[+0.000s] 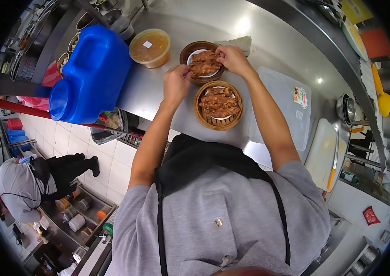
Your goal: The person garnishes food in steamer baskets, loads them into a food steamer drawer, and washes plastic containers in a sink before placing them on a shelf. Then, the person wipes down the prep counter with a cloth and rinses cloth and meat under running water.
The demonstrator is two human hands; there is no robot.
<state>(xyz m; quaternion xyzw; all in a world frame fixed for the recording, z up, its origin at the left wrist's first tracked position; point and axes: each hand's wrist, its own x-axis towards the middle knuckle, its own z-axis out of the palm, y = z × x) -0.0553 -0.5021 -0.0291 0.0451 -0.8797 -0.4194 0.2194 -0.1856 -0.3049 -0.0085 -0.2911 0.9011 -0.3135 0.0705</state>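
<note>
Brown sauced food pieces [205,63] lie on a white plate in the farther round steamer basket [188,48]. At the left edge of that plate is my left hand [176,83], its fingertips pinched together. My right hand [232,60] reaches in from the right side, fingers closed at the food and plate edge. Whatever either hand grips is too small to make out. Nearer to my body stands a second bamboo basket [198,110] with similar brown pieces [221,103] in it; neither hand touches it.
A round lidded tub [150,47] and a big blue jug [94,69] stand left. Right are a clear plastic lid [280,108], a cutting board [321,152] and a knife [334,161]. A folded cloth [241,43] lies behind. Another person [27,184] bends over a counter far left.
</note>
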